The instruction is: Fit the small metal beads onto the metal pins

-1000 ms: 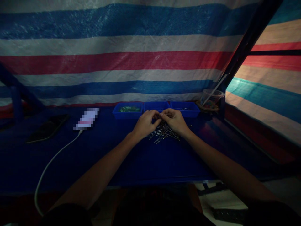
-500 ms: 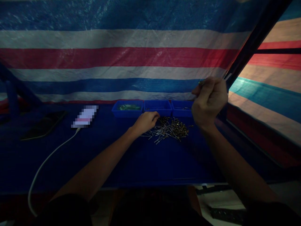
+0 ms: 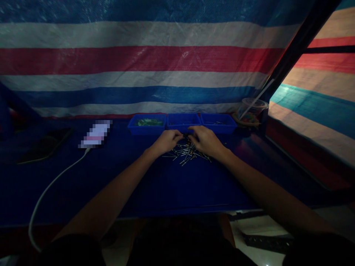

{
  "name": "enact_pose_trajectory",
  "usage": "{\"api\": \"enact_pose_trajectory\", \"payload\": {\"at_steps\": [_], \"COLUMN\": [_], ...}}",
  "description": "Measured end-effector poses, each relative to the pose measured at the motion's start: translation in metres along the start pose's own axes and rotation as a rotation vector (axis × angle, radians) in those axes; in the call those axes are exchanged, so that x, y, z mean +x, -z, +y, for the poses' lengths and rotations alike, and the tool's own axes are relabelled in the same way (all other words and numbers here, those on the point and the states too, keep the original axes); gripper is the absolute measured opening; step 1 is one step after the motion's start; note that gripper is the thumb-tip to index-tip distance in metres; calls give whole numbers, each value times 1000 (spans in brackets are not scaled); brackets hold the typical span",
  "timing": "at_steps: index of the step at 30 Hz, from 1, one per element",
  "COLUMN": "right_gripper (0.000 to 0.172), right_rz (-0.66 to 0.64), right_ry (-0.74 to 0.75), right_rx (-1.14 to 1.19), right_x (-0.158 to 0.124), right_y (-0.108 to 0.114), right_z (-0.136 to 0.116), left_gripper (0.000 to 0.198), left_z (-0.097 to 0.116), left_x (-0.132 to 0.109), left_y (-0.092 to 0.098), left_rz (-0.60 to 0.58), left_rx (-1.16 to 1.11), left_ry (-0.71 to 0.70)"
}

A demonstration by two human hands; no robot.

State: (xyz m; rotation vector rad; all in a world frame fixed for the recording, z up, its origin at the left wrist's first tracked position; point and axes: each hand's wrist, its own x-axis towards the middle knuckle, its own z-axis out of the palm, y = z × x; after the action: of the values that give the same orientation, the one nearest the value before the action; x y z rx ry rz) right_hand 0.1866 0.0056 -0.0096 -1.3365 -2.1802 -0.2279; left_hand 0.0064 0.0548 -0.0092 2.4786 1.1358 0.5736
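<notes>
Slender metal pieces (image 3: 185, 150) lie in a loose pile on the blue table (image 3: 172, 188), partly hidden by the right hand (image 3: 206, 140), which covers the pile's right and far side. The dim light makes single pieces hard to tell apart, and the far ends sink into shadow. The left hand (image 3: 167, 141) has its thumb and fingertips drawn together at the pile's left edge; whether a piece is pinched there cannot be told. The right hand is curled over the pieces, thumb and forefinger a little apart, and its grasp is likewise unclear. Both sleeves are cut off by the lower edge.

The pieces are thin, straight and shiny, crossing at all angles, with some brassy glints. Their near ends point out between the hands. Just beyond stand three shallow blue plastic trays: the left tray (image 3: 146, 130) holds greenish, blurred contents, while a few thin slivers show in the right tray (image 3: 222, 129). Wrinkled, striped woven sheeting (image 3: 155, 59) hangs behind.
</notes>
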Motion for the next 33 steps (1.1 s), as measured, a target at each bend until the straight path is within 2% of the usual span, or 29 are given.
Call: {"api": "enact_pose_trajectory", "payload": {"at_steps": [3,6,9,11,13,18,20,22,24,25,27,30,33], "right_gripper": [19,17,18,20,23,31,38,43,42,39,33,33,31], "right_rz": [-57,-24,30,114,261,809,924,966,936,874,650,256,44], "right_ry": [89,83,54,1,-44,-123,-154,-176,-205,-227,-272,-306,-198], "right_rx": [-9,-24,-11,7,33,103,105,72,21,-11,-87,-181,-140], "right_x": [-6,-2,2,3,5,9,11,16,26,31,40,40,24], "right_y": [-2,-1,3,10,19,54,71,88,98,99,93,64,32], "right_z": [-11,-15,-15,-14,-15,-16,-17,-17,-16,-14,-8,1,0], "left_gripper": [16,20,24,26,27,26,28,31,29,28,25,22,18], "left_z": [3,9,12,11,9,9,14,18,21,21,19,12,6], "left_x": [-2,-3,-3,-2,-1,5,9,12,13,13,10,3,-4], "left_y": [6,8,7,6,3,-7,-10,-11,-10,-9,-7,-2,4], "left_rz": [59,87,125,155,159,51,1,-31,-52,-61,-71,-37,65], "left_rx": [-270,-493,-569,-493,-305,276,411,479,503,504,486,389,237], "left_ry": [73,96,103,111,101,102,121,130,144,151,160,175,149]}}
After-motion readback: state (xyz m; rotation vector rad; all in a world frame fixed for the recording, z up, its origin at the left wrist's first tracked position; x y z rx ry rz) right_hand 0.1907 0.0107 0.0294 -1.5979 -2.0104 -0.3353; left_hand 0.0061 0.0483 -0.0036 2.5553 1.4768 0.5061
